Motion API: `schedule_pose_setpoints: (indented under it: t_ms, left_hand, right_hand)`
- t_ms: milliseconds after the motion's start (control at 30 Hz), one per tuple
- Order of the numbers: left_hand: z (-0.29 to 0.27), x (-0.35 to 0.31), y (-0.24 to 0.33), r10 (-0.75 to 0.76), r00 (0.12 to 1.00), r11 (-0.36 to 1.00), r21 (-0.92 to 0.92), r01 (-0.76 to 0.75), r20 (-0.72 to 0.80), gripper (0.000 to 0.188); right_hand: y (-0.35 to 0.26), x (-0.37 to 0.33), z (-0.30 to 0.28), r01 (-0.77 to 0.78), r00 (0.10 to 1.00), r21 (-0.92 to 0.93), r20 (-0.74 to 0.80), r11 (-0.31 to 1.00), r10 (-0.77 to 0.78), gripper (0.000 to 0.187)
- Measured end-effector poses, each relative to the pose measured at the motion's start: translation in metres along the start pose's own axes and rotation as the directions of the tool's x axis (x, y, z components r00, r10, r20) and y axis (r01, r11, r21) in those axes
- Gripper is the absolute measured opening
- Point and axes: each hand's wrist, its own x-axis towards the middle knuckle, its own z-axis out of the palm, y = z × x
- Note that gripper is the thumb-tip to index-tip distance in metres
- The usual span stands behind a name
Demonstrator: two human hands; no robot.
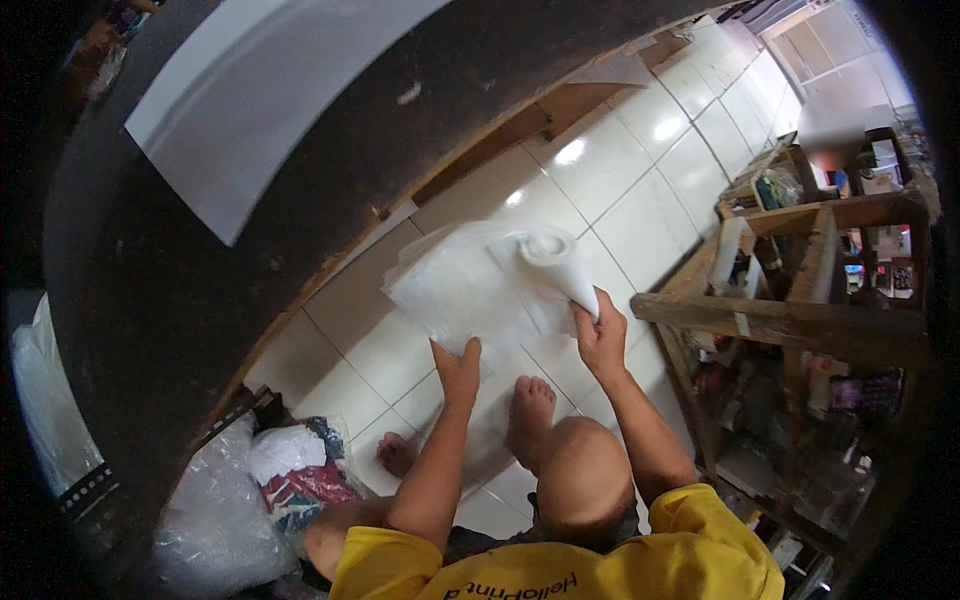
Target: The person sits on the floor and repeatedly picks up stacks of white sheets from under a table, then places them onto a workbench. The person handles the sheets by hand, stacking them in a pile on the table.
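A stack of thin, see-through plastic sheets [450,280] hangs in front of me above the tiled floor. Its right side curls into a loose white roll [562,265]. My right hand [603,338] is closed around the lower end of that roll, thumb on the near side. At the lower left edge, my left hand [457,368] pinches the sheets, with its thumb up and the other fingers partly hidden beneath the plastic. Whether these are flat sheets or bags, I cannot tell.
A dark table [330,190] with a worn wooden edge curves along the left, bearing a white sheet [270,90]. Wooden shelving [780,315] full of items stands at right. Plastic-wrapped bundles [215,510] lie lower left. My bare feet are on white tiles [650,215].
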Motion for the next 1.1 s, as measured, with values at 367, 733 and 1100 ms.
schedule_pose_setpoints:
  t_ms: [367,733,1100]
  left_hand:
    - [-0.1,-0.218,0.101,-0.239,0.869,0.971,-0.083,0.225,-0.434,0.086]
    - [-0.198,-0.371,0.231,-0.442,0.877,0.869,-0.331,0.368,-0.186,0.058]
    - [-0.174,-0.517,0.44,-0.148,0.964,0.955,-0.223,0.197,0.22,0.064]
  right_hand:
    - [-0.205,-0.08,-0.04,0.041,0.916,-0.239,0.397,0.97,0.059,0.024]
    - [-0.369,-0.204,-0.098,0.067,0.836,-0.245,0.543,0.967,0.079,0.021]
    - [-0.57,-0.249,-0.408,0.147,0.894,0.039,0.423,0.988,-0.15,0.02]
